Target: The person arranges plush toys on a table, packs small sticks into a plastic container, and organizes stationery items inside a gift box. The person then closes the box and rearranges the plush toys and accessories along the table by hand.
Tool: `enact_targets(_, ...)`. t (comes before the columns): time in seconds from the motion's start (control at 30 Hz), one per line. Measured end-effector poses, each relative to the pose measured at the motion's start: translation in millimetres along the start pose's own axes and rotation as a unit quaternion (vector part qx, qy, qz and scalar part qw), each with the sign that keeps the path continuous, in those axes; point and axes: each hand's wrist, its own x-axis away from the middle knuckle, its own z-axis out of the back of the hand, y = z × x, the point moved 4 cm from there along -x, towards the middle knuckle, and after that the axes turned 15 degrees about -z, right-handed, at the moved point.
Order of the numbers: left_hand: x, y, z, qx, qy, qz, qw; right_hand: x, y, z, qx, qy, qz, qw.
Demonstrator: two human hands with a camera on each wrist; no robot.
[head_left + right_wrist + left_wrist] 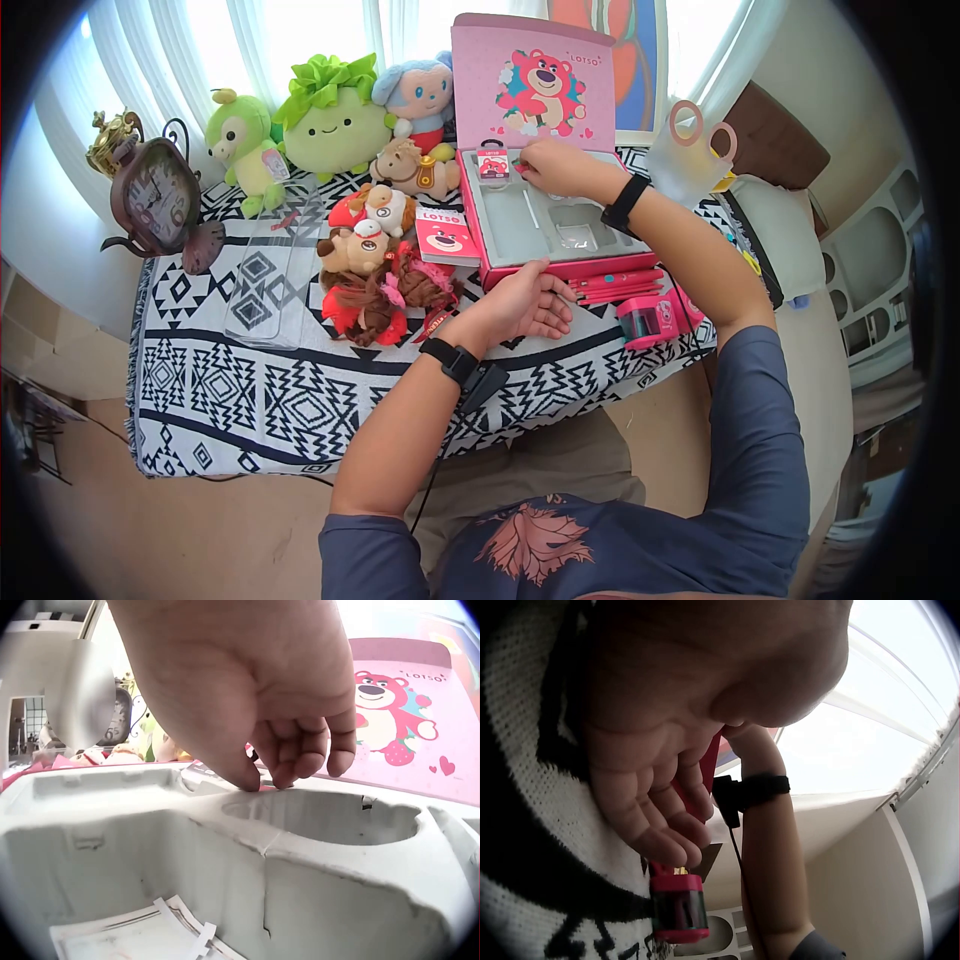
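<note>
A pink gift box (555, 268) with a bear on its raised lid (540, 85) stands open, a grey moulded tray (510, 225) inside. My right hand (560, 168) is over the tray's back part, thumb and fingertips pinching a small pink item, mostly hidden by the fingers. In the right wrist view the fingertips are right at the tray's edge beside an oval hollow (337, 817). A small pink carded item (493, 165) sits at the tray's back left. My left hand (525, 302) lies palm up by the box's front edge, fingers loosely bent and holding nothing.
Pink pencils (620, 287) and a pink sharpener (650, 320) lie before the box. A notepad (445, 238), several plush toys (335, 125) and a clear plastic cover (270, 290) are to the left. A clock (155, 195) stands far left.
</note>
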Motion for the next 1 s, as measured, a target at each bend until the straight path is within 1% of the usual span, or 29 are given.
enact_targets(0.03, 3, 3, -4, -0.002, 0.001, -0.001, 1.0, -2, 2, 0, -0.001, -0.044, -0.018, 0.999)
enact_targets(0.07, 5, 3, -11, -0.059, -0.041, 0.0, 0.997, -3, 3, -2, -0.002, -0.09, -0.035, 0.995)
enact_targets(0.1, 9, 5, -17, -0.116, -0.082, 0.001, 0.99, -4, 3, -1, -0.004, -0.089, -0.033, 0.995)
enact_targets(0.13, 12, 8, -21, -0.117, -0.078, 0.001, 0.99, -6, 4, -2, -0.006, -0.093, -0.036, 0.995)
enact_targets(0.2, 18, 8, -34, -0.198, -0.175, 0.011, 0.964, -8, 7, -2, -0.008, -0.097, -0.037, 0.995)
enact_targets(0.23, 17, 8, -35, -0.209, -0.197, -0.002, 0.958, -7, 9, 2, -0.064, -0.138, -0.078, 0.985)
enact_targets(0.27, 15, 5, -32, -0.209, -0.195, -0.001, 0.958, -5, 11, 4, -0.119, -0.178, -0.12, 0.969)
enact_targets(0.33, 16, 4, -31, -0.225, -0.217, -0.02, 0.95, -6, 16, 3, -0.132, -0.178, -0.117, 0.968)
enact_targets(0.37, 18, 4, -33, -0.227, -0.213, -0.018, 0.95, -7, 17, 2, -0.144, -0.178, -0.116, 0.967)
enact_targets(0.4, 19, 6, -35, -0.238, -0.201, -0.044, 0.949, -7, 18, 1, -0.148, -0.177, -0.113, 0.967)
enact_targets(0.43, 24, 12, -42, -0.248, -0.189, -0.07, 0.948, -5, 16, 2, -0.109, -0.144, -0.084, 0.98)
enact_targets(0.47, 30, 16, -46, -0.252, -0.186, -0.066, 0.947, -4, 13, 2, -0.073, -0.108, -0.056, 0.99)
enact_targets(0.5, 36, 25, -47, -0.405, -0.144, -0.121, 0.895, -4, 11, -3, -0.08, -0.105, -0.058, 0.99)
enact_targets(0.53, 45, 37, -52, -0.545, -0.102, -0.17, 0.815, -7, 11, -9, -0.027, -0.065, -0.039, 0.997)
enact_targets(0.57, 63, 43, -57, -0.647, -0.038, -0.173, 0.741, -6, 8, -10, 0.026, -0.025, -0.022, 0.999)
enact_targets(0.6, 83, 50, -62, -0.737, 0.03, -0.143, 0.66, -7, 10, -9, 0.018, -0.025, -0.029, 0.999)
enact_targets(0.63, 103, 45, -53, -0.826, 0.105, -0.166, 0.529, -9, 9, -1, -0.008, -0.06, -0.04, 0.997)
enact_targets(0.67, 116, 48, -48, -0.886, 0.136, -0.155, 0.415, -8, 4, 6, -0.035, -0.094, -0.051, 0.994)
enact_targets(0.7, 124, 48, -33, -0.899, 0.173, -0.158, 0.37, -6, 0, 12, -0.045, -0.102, -0.08, 0.991)
enact_targets(0.73, 132, 53, -28, -0.903, 0.166, -0.155, 0.364, -6, -2, 11, -0.054, -0.097, -0.085, 0.99)
enact_targets(0.8, 150, 68, -21, -0.888, 0.204, -0.212, 0.353, -7, -4, 9, -0.034, -0.056, -0.053, 0.996)
enact_targets(0.83, 155, 74, -15, -0.897, 0.203, -0.199, 0.34, -4, -7, 13, -0.024, -0.068, -0.037, 0.997)
enact_targets(0.87, 159, 81, -6, -0.904, 0.202, -0.185, 0.327, -5, -7, 12, -0.029, -0.069, -0.04, 0.996)
enact_targets(0.9, 163, 87, 5, -0.904, 0.198, -0.218, 0.31, -8, -5, 10, -0.027, -0.088, -0.052, 0.994)
enact_targets(0.93, 164, 90, 9, -0.906, 0.192, -0.213, 0.31, -8, -6, 8, -0.025, -0.107, -0.063, 0.992)
enact_targets(1.0, 167, 101, 16, -0.895, 0.253, -0.2, 0.31, -2, -10, 18, -0.028, -0.119, -0.083, 0.989)
